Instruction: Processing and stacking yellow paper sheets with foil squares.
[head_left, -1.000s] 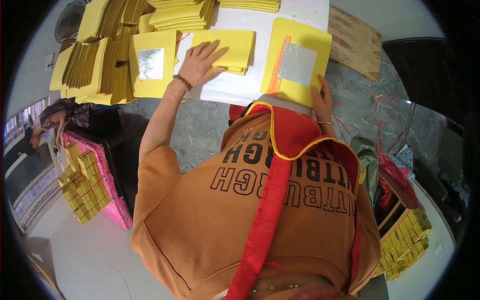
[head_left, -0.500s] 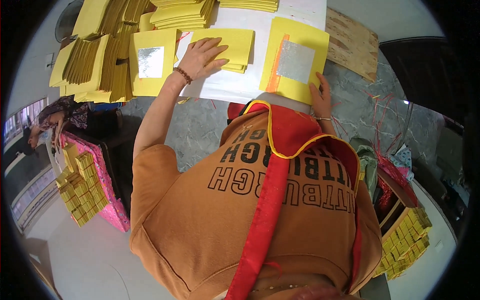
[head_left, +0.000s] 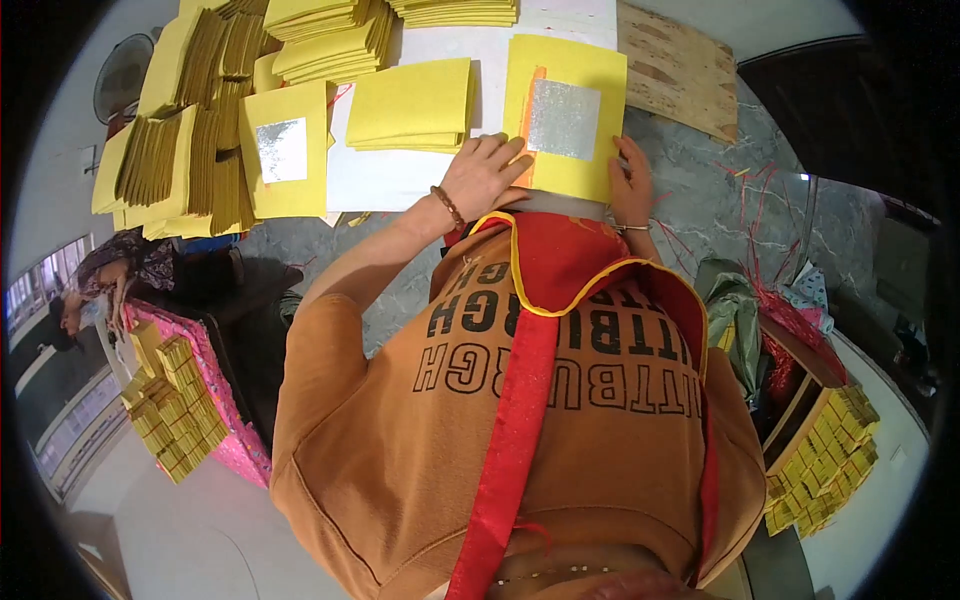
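On the surface (head_left: 420,175) before us lies a yellow paper sheet (head_left: 575,165) with a silver foil square (head_left: 563,119) at its middle. Our left hand (head_left: 483,175) rests flat with fingers spread narrow, its fingertips on the sheet's left edge by the orange strip. Our right hand (head_left: 631,183) presses flat on the sheet's lower right corner, gripping nothing. Just left of the sheet sits a folded yellow stack (head_left: 412,103), and farther left another foil-faced sheet (head_left: 285,150) lies on piled yellow papers.
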